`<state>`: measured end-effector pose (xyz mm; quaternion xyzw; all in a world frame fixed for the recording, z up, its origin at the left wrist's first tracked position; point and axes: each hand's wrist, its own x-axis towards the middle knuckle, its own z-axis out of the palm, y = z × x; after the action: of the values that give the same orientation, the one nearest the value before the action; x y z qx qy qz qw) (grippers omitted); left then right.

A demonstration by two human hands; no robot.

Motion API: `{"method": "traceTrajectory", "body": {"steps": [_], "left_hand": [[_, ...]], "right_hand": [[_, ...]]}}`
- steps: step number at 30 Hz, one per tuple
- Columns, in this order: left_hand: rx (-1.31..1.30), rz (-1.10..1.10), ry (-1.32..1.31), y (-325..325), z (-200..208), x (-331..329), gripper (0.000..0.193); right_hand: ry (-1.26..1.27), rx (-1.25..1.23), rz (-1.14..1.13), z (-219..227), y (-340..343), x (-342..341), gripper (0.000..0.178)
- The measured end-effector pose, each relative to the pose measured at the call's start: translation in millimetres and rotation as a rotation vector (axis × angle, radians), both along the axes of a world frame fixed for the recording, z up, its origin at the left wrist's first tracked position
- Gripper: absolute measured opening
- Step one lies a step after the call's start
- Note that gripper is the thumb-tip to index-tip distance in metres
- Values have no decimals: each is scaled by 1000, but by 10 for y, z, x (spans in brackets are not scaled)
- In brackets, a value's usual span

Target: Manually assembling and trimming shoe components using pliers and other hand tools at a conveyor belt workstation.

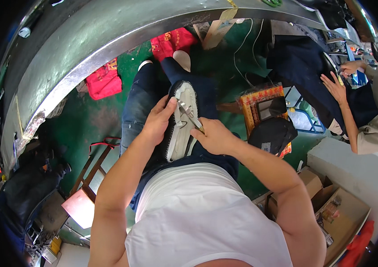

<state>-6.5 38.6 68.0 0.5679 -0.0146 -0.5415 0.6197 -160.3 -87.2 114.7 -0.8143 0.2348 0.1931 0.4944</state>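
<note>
Across my lap lies a shoe [181,144], its long pale underside turned up and a dark, ragged edge running round it. At the shoe's upper left side is my left hand [157,121], closed round the edge with the thumb on top. My right hand [213,135] is closed on a shiny metal hand tool [192,117] that lies slantwise over the pale underside. The tool's exact kind is unclear, and its grip is partly hidden by my fingers. A curved metal part of it shows near my left thumb.
A long metal bench edge [109,49] curves ahead. Red cloth bags [104,81] lie on the green floor [95,109]. On the right are a black cap-like item [272,135], cardboard boxes [347,218] and another person's hand [335,87] on dark cloth [298,66]. A wooden chair [84,196] stands left.
</note>
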Motion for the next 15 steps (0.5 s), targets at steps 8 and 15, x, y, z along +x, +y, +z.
{"method": "traceTrajectory", "body": {"steps": [8,15], "left_hand": [[68,-44,166,-198,188,53,49],[77,-18,64,-204,128,-54,43]], "right_hand": [[66,757,-356,-330,-29,-298,25],[126,1397,-203,-615,-509,-431,37]]}}
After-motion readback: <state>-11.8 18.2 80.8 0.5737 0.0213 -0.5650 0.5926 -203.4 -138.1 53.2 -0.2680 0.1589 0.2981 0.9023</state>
